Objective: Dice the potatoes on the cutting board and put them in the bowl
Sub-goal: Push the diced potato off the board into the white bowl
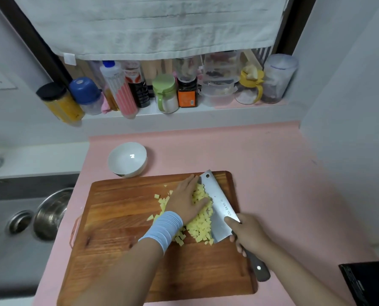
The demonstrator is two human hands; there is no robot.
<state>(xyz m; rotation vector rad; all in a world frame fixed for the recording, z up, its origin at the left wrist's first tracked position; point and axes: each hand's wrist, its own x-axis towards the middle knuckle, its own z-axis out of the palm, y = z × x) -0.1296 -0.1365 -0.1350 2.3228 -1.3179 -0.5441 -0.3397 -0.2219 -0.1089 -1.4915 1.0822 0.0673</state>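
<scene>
While the pale yellow diced potato pile point(202, 219) lies right of centre on the brown wooden cutting board point(122, 208), its long axis running near to far, the left hand point(187, 199) presses it with flat, straight fingers against the steel cleaver point(219, 206), whose handle the right hand point(248, 235) grips. A white ceramic bowl point(126, 160) sits just beyond the board.

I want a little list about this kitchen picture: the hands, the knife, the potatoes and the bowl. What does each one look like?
left hand: flat on the potato cubes, fingers straight
right hand: grips the cleaver handle
cleaver: blade tilted, edge down on the cutting board beside the pile
potato cubes: diced, heaped on the board
bowl: white, empty, on the pink counter beyond the board
</scene>
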